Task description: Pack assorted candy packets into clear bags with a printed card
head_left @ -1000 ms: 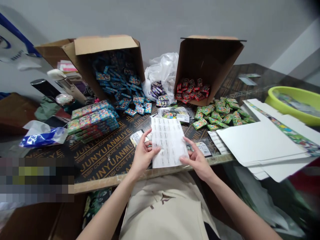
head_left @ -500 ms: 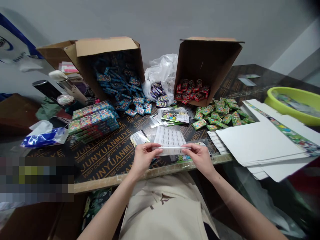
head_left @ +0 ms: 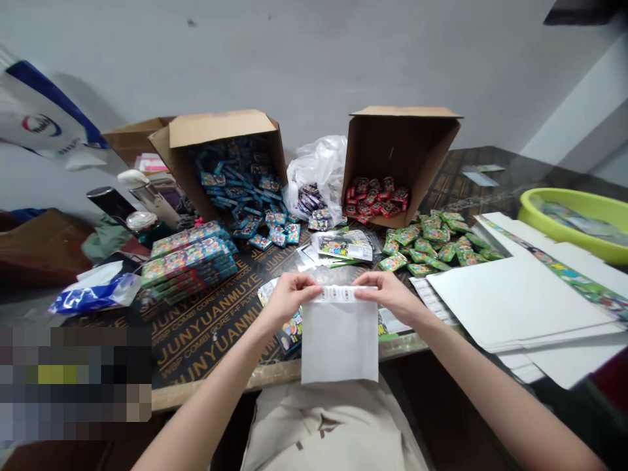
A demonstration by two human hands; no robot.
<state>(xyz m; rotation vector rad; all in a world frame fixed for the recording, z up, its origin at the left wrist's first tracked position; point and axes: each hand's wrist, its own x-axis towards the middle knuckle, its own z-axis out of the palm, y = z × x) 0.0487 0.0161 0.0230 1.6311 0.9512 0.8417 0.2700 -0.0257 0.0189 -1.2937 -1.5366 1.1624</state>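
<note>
A white sticker sheet (head_left: 339, 340) is stretched between my two hands at the table's front edge. Its top strip is folded over, showing a row of small printed oval labels, while the blank side hangs toward me. My left hand (head_left: 294, 297) pinches the left end of the fold between thumb and fingers. At the right end, my right hand (head_left: 387, 297) does the same. Colourful printed packets (head_left: 293, 330) lie partly hidden beneath the sheet. Just beyond my hands sits a small pile of clear-wrapped printed packets (head_left: 346, 246).
Behind stand a carton of blue packets (head_left: 223, 124) and a carton of red packets (head_left: 405, 114), with a plastic bag (head_left: 318, 163) between. Green packets (head_left: 436, 239), flat white cardboard (head_left: 495, 294) and a yellow-green basin (head_left: 527, 212) are at right. Stacked boxes (head_left: 189, 261) and a tissue pack (head_left: 95, 294) are at left.
The sheet has turned: its printed labels faced up on the far side, and now its blank side hangs down toward me over the table edge. Both hands still pinch it. The view has tilted up.
</note>
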